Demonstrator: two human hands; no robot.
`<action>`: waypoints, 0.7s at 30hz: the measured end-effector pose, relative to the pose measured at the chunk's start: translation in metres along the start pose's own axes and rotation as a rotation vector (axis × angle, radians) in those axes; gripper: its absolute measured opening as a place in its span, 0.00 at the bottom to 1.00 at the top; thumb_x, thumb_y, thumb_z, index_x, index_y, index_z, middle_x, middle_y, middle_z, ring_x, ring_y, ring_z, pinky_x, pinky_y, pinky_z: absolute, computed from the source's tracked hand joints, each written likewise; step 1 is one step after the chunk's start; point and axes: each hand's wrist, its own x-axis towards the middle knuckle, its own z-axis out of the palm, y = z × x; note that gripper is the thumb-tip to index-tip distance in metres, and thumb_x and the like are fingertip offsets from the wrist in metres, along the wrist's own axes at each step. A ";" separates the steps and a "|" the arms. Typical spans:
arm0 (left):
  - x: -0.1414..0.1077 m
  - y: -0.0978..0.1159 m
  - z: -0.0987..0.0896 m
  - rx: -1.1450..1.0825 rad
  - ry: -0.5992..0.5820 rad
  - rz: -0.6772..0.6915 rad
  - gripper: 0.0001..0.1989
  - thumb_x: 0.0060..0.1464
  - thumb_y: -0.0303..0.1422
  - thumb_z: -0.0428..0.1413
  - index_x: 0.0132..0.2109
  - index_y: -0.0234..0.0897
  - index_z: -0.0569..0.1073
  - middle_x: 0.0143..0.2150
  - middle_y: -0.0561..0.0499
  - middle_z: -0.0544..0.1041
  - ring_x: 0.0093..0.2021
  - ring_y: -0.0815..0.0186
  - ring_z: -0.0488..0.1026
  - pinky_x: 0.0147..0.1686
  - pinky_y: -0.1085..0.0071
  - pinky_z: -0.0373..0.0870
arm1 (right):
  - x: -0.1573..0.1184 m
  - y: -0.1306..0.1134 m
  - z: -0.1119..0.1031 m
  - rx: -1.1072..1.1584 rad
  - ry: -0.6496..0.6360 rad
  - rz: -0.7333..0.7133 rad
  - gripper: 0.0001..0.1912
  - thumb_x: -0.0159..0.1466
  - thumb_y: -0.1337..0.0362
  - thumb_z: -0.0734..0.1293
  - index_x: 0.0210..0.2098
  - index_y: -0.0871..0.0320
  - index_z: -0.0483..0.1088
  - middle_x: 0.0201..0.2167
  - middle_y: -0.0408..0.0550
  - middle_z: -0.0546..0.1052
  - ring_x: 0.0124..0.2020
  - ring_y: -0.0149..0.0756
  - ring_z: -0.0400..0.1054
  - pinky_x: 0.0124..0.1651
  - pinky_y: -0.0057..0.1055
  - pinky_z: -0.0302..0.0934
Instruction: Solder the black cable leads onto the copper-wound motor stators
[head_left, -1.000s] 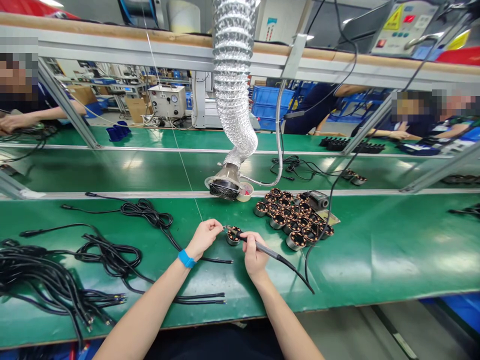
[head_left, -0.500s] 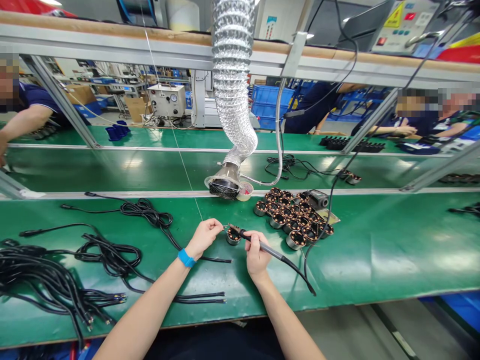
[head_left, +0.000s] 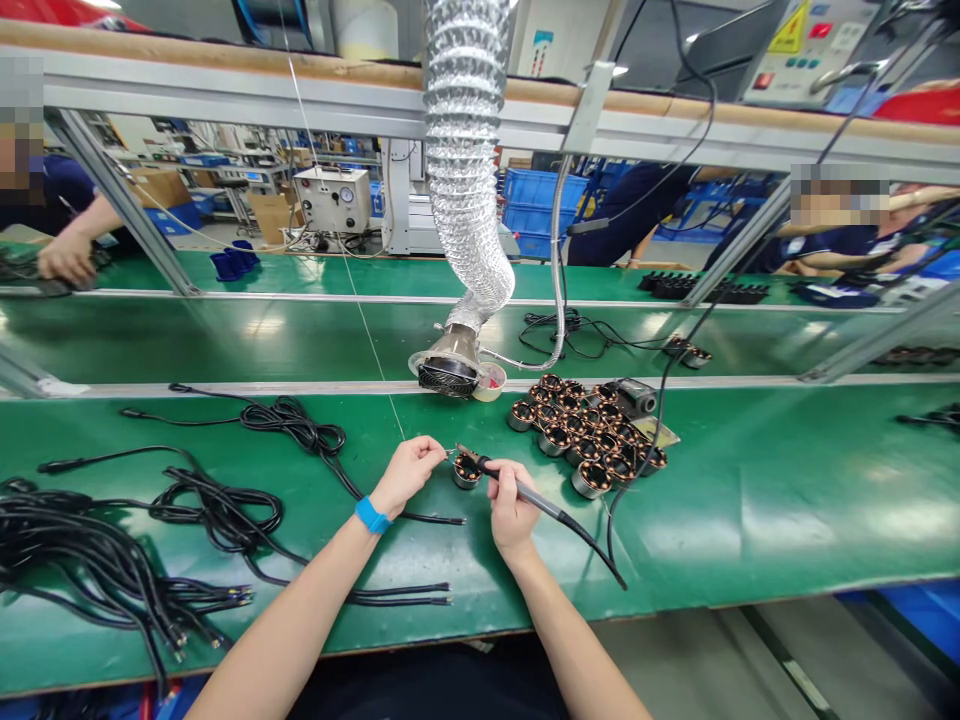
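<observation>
My right hand (head_left: 514,507) is closed round the grey and black handle of a soldering iron (head_left: 537,497). The iron's tip points left, over a single copper-wound ring (head_left: 466,471) on the green table. Just left of that ring, my left hand (head_left: 411,468), with a blue band at its wrist, pinches a thin wire (head_left: 388,398) that comes down from above. The wire's end and the iron's tip are close together; whether they touch is too small to tell. Several more copper-wound rings (head_left: 555,440) stand in a cluster to the right.
Black cables (head_left: 90,550) lie bundled on the left, some with ends close to my left forearm. A silver duct (head_left: 469,180) hangs down to a fan hood (head_left: 448,365) beyond my hands. A small round dish (head_left: 489,382) sits beside it. Other people work across the bench.
My right hand and the soldering iron have shifted very slightly left. At the far left a person's hand has come down onto dark parts. The rings behind the rail have moved slightly left.
</observation>
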 end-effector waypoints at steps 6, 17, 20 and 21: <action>-0.001 0.000 0.001 -0.005 -0.006 0.000 0.10 0.47 0.37 0.58 0.30 0.35 0.70 0.18 0.62 0.56 0.16 0.78 0.48 0.18 0.76 0.42 | 0.009 0.000 0.003 -0.096 -0.101 -0.105 0.13 0.71 0.64 0.57 0.42 0.56 0.73 0.25 0.42 0.72 0.25 0.30 0.69 0.31 0.28 0.66; -0.002 0.002 0.000 0.054 -0.013 0.093 0.09 0.50 0.37 0.56 0.30 0.35 0.72 0.18 0.60 0.60 0.18 0.74 0.52 0.21 0.75 0.49 | 0.039 -0.008 0.015 -0.264 -0.487 -0.366 0.20 0.69 0.69 0.59 0.58 0.49 0.68 0.47 0.50 0.69 0.41 0.33 0.71 0.43 0.29 0.69; -0.003 0.003 0.000 0.087 -0.017 0.165 0.10 0.50 0.37 0.56 0.28 0.34 0.72 0.22 0.57 0.66 0.22 0.72 0.58 0.25 0.74 0.54 | 0.039 -0.005 0.018 -0.227 -0.511 -0.360 0.21 0.69 0.72 0.58 0.59 0.51 0.67 0.48 0.51 0.68 0.44 0.33 0.71 0.47 0.31 0.69; -0.003 0.003 0.000 0.101 -0.020 0.187 0.10 0.50 0.37 0.56 0.28 0.34 0.72 0.23 0.56 0.67 0.24 0.71 0.59 0.26 0.74 0.55 | 0.039 -0.003 0.019 -0.224 -0.506 -0.365 0.21 0.69 0.72 0.58 0.58 0.51 0.67 0.47 0.50 0.68 0.43 0.32 0.71 0.47 0.31 0.69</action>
